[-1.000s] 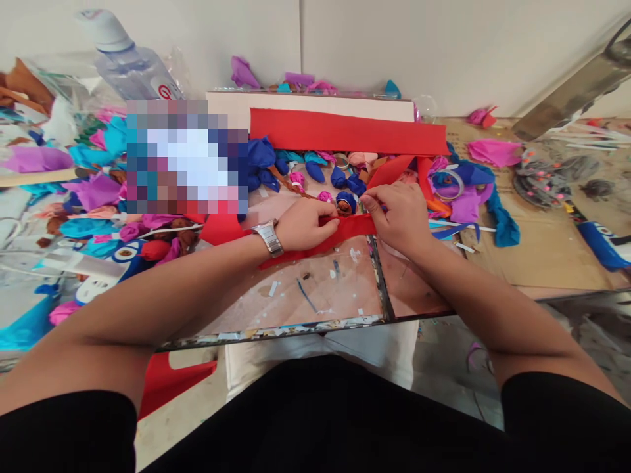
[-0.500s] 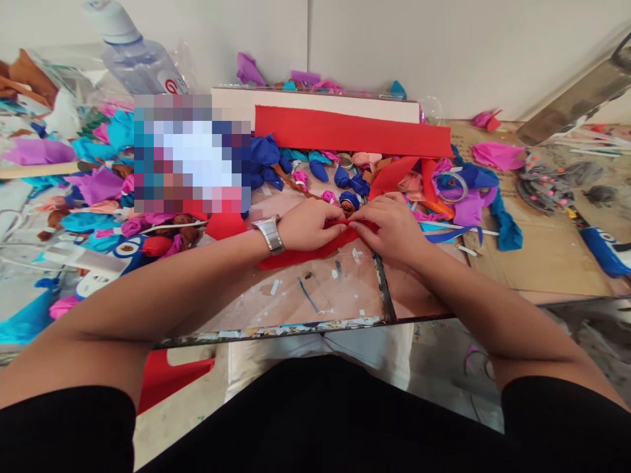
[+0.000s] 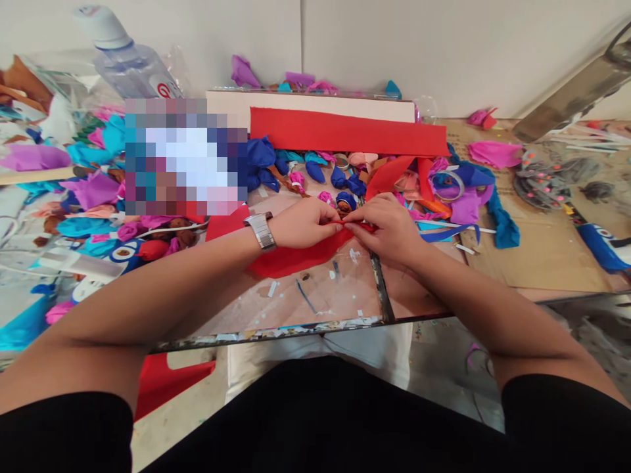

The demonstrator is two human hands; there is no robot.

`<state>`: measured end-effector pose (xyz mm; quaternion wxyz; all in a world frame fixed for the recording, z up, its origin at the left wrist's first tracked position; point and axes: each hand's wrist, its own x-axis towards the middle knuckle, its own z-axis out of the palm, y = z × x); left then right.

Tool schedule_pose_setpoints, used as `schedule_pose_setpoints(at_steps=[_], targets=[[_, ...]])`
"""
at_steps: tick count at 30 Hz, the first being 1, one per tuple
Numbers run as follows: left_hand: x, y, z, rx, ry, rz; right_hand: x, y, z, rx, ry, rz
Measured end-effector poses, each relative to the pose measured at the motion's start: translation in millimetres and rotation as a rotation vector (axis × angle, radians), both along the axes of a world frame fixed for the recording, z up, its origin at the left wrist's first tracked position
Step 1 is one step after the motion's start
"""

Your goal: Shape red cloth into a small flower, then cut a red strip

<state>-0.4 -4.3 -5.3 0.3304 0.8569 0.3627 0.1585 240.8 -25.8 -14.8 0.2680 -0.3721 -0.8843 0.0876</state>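
A strip of red crepe-like paper or cloth (image 3: 290, 261) lies under and between my hands, its upper edge gathered in my fingers. My left hand (image 3: 308, 223), with a metal watch on the wrist, pinches that edge between thumb and fingers. Close against it, my right hand (image 3: 382, 226) pinches the same edge, fingertips nearly touching the left ones. Just beyond the fingertips sits a small dark-blue and brown bundle (image 3: 346, 202). Farther back, a long flat red strip (image 3: 345, 133) rests against a white box (image 3: 227, 102).
Colourful crumpled pieces (image 3: 96, 190) crowd the left side, near a clear bottle (image 3: 138, 66) with a white cap. To the right are a tape roll (image 3: 447, 186), a blue twisted strip (image 3: 503, 220), a cardboard sheet (image 3: 537, 263) and a grey netted bundle (image 3: 537, 180). A blurred patch hides something left of centre.
Both hands stay pinched on the red strip's edge. The left hand has shifted slightly left, and more of the red strip shows beneath it. The whole view has moved a little.
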Motion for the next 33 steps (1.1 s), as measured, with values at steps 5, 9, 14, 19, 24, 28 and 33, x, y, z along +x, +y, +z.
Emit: schedule_pose_setpoints(at_steps=[5,9,14,19,24,28,33], targets=[[-3.6,5.9,2.7,-0.166,-0.030,-0.003,0.5,-1.4,1.4,0.009,0.032,0.059],[-5.5,7.6,5.1,-0.251,-0.040,0.007,0.6,-1.4,2.2,0.002,0.043,0.070],[-5.3,7.7,0.9,-0.254,-0.087,0.082,0.1,-1.8,4.7,0.035,0.035,0.073],[-4.4,8.1,0.4,-0.260,-0.096,0.051,-0.2,-3.2,5.7,0.076,0.033,0.063],[-2.4,4.5,7.0,-0.222,-0.091,0.058,0.3,-2.0,3.4,0.121,0.036,0.054],[0.0,0.2,10.0,-0.192,-0.101,0.071,-0.5,-2.4,3.9,0.113,0.029,0.048],[3.3,-7.4,13.6,-0.081,-0.107,0.057,-0.6,-3.2,4.6,0.095,0.028,0.039]])
